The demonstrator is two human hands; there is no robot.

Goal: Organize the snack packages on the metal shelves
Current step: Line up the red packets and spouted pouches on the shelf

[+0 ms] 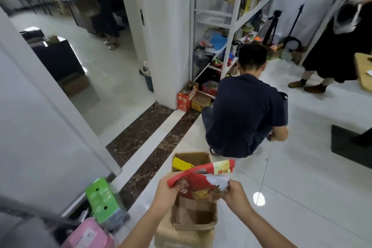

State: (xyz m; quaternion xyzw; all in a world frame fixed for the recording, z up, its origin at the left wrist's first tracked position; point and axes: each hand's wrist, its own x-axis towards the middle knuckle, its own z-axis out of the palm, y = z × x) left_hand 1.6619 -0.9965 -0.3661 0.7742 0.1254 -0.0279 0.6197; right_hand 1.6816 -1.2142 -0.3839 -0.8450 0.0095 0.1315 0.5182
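Note:
I hold a red snack package (203,181) with both hands over an open cardboard box (193,215) on the floor. My left hand (167,191) grips its left edge and my right hand (234,193) pinches its right edge. A yellow package (181,164) lies inside the far part of the box. The white metal shelves (231,24) stand ahead against the wall, with mixed packages and items on their levels.
A person in a dark shirt (245,115) crouches between me and the shelves. Red and yellow cartons (188,98) sit by the shelf foot. A green box (102,199) and pink item (90,235) lie at lower left. Another person (332,46) stands at right beside a tripod (271,26).

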